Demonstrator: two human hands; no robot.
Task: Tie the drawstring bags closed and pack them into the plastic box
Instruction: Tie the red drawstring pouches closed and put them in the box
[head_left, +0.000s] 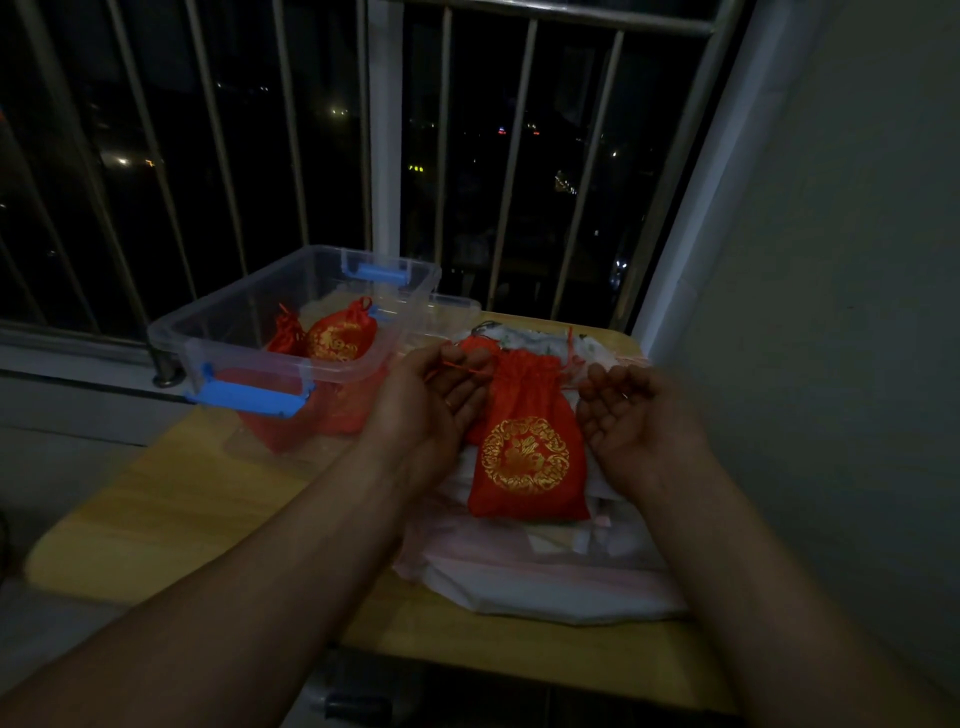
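Red drawstring bag (525, 452) lies on white cloth (545, 582) at centre. Left hand (441, 402) and right hand (626, 413), palms up, fingers curled, grasp its drawstring (457, 370). Plastic box (244, 312) at 10 o'clock contains packed bags (340, 338).

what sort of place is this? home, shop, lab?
Probably a home, high up in an apartment block at night: a small wooden table stands by a barred window, distant city lights show through the bars, and a plain wall is on the right.
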